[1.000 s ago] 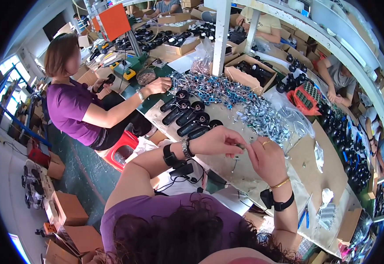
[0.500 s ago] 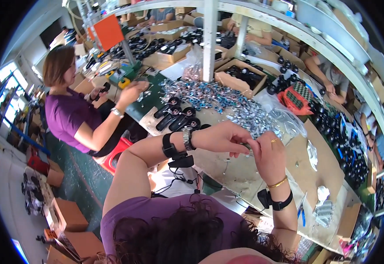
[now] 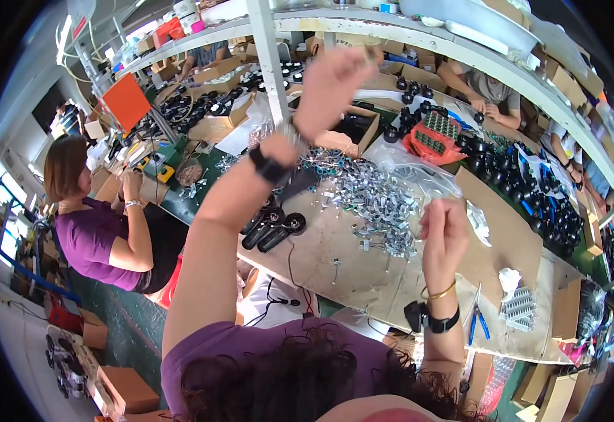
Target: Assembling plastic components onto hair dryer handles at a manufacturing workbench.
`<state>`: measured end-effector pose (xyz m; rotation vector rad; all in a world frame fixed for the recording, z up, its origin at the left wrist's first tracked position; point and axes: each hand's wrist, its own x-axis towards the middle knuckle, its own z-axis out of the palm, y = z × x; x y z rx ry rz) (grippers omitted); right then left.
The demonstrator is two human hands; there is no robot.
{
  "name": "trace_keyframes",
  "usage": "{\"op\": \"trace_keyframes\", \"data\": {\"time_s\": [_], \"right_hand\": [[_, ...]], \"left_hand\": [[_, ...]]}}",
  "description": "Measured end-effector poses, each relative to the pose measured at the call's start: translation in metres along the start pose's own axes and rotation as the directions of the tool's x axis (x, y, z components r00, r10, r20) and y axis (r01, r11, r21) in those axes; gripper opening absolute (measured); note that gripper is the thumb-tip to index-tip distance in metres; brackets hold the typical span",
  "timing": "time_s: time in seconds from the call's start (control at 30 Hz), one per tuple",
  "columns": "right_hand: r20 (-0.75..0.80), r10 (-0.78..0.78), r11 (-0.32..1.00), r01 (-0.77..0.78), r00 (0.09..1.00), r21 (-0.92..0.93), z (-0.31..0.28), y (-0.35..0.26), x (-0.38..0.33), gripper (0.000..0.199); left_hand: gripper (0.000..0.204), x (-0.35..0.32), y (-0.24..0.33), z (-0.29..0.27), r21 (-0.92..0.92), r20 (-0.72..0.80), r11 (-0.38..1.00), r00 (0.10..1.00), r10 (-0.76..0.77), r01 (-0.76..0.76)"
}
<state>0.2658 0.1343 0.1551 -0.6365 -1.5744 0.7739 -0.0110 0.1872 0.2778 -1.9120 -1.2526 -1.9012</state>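
Note:
My left hand [image 3: 335, 91] is lifted high over the far side of the table, in front of the white shelf post. Motion smears its fingers, so whatever they may hold cannot be made out. My right hand [image 3: 445, 228] hovers above the cardboard near the right end of a pile of small silvery metal parts with thin leads [image 3: 377, 200]. Its fingers are curled in, and anything between them is hidden. Several black handle-shaped parts with round ends [image 3: 273, 232] lie below my left forearm. One loose small metal part [image 3: 335, 267] rests apart from the pile.
Blue-handled pliers [image 3: 478, 325] and a stack of ribbed metal pieces [image 3: 518, 309] lie at right. Above the table runs a white shelf [image 3: 405, 32] with a post [image 3: 268, 70]. A co-worker in purple [image 3: 99, 232] sits at left; black parts [image 3: 511, 190] crowd the right.
My hands, together over the pile before, are now apart. The left has swung up and away to the far side; the right has stayed near its place. The head view has shifted.

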Motion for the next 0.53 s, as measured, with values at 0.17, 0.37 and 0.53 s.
{"op": "trace_keyframes", "data": {"time_s": [0.17, 0.37, 0.53], "right_hand": [[-0.022, 0.151, 0.985, -0.152, 0.988, -0.081, -0.008, 0.038, -0.06, 0.02], [-0.052, 0.357, 0.933, -0.359, 0.933, -0.029, -0.026, 0.062, -0.098, 0.018], [-0.03, 0.47, 0.883, -0.47, 0.882, 0.004, -0.033, 0.071, -0.105, 0.017]], "left_hand": [[0.016, 0.139, -0.124, 0.019, -0.097, -0.264, 0.993, 0.964, 0.039, -0.067], [0.021, 0.193, -0.173, 0.071, 0.532, -0.277, 0.847, 0.947, 0.16, 0.013], [0.024, 0.215, -0.195, 0.072, 0.746, -0.177, 0.647, 0.983, -0.039, 0.16]]}}
